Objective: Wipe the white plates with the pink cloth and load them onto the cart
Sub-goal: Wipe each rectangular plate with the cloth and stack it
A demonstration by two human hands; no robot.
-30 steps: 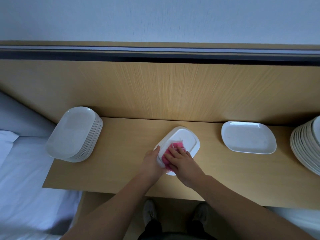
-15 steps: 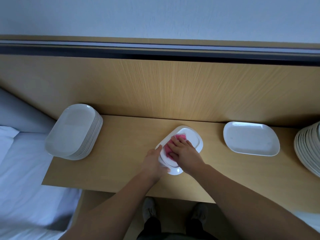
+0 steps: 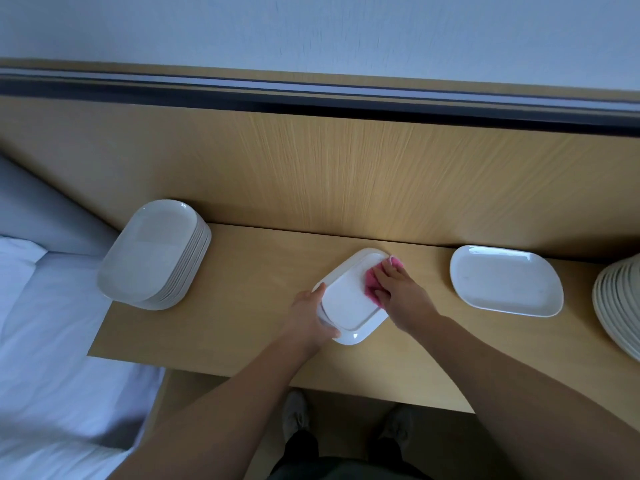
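Observation:
A white oblong plate (image 3: 348, 303) lies at the middle of the wooden shelf (image 3: 242, 306). My left hand (image 3: 308, 318) grips its near left rim. My right hand (image 3: 398, 292) presses the pink cloth (image 3: 372, 282) flat on the plate's far right part, and the cloth sticks out past the rim there. A single white plate (image 3: 504, 280) lies to the right. A stack of several white plates (image 3: 156, 254) stands at the shelf's left end. Another stack (image 3: 620, 303) is cut off by the right edge. No cart is in view.
A wooden back panel (image 3: 346, 174) rises right behind the shelf, topped by a dark rail. A bed with white sheets (image 3: 45, 341) lies to the left, below the shelf's end. My shoes show under the shelf's front edge.
My right hand slid the pink cloth from the plate's near left part across to its far right edge. The left hand kept its grip on the rim.

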